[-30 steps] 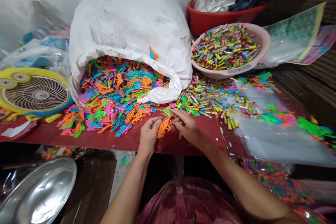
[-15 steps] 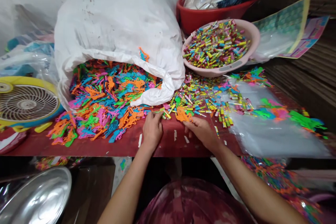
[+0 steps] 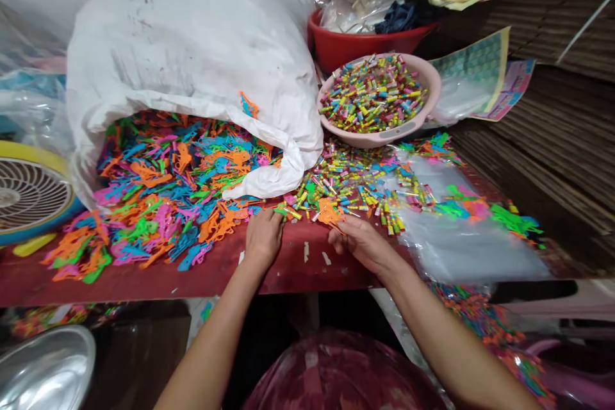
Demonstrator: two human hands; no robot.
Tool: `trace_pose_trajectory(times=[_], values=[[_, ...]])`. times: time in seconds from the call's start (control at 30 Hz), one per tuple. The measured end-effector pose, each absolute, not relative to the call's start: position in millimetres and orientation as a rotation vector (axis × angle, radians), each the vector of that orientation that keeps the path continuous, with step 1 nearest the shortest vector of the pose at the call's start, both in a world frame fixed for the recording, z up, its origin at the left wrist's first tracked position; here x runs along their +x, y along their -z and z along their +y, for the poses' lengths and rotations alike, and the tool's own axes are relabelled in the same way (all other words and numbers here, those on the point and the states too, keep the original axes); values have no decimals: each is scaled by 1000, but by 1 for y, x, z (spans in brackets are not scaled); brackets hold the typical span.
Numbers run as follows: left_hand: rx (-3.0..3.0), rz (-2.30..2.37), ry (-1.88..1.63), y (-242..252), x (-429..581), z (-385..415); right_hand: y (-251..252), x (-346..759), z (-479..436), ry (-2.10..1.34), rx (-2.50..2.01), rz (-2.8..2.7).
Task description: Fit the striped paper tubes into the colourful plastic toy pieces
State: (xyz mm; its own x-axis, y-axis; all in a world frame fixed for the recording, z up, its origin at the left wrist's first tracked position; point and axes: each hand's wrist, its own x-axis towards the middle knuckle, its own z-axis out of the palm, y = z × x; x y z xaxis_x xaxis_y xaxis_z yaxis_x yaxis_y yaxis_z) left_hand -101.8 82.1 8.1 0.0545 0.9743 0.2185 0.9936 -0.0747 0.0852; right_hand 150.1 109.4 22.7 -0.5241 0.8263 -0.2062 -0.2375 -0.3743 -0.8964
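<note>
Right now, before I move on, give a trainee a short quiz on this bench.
1. Which is closer to the orange plastic piece: the left hand or the right hand?
2. True or false: the coloured plastic shapes at the mouth of the white sack lie on the red table top.
3. What fills the pink basin?

Key:
1. The right hand.
2. True.
3. Small multicoloured tubes.
</note>
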Motion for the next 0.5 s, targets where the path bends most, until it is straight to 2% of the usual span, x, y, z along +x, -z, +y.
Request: trace_pose_trajectory(times=[0.07, 0.13, 0.2, 0.3, 0.37, 0.43, 0.5], values=[[-2182, -2128, 427, -11, -104, 78, -25, 147, 108, -1923, -889, -1151], [-2141, -2207, 721, -13, -101, 71, -29, 142, 105, -1871, -910, -1192], [-2081, -2323, 1286, -14, -92, 62, -33, 132, 100, -1839, -921, -1249], [-1818, -2443, 2456, -15, -71, 53, -37, 109, 90, -1790, -970, -1363], [-1511, -2406, 3017, -15, -59, 50, -36, 93, 81, -1654, -1040, -1514], [-1243, -2333, 3259, -15, -55, 49, -35, 81, 73, -1460, -1070, -1713], [-1075, -2281, 3342, -14, -58, 47, -35, 76, 69, -1331, -1019, -1893]])
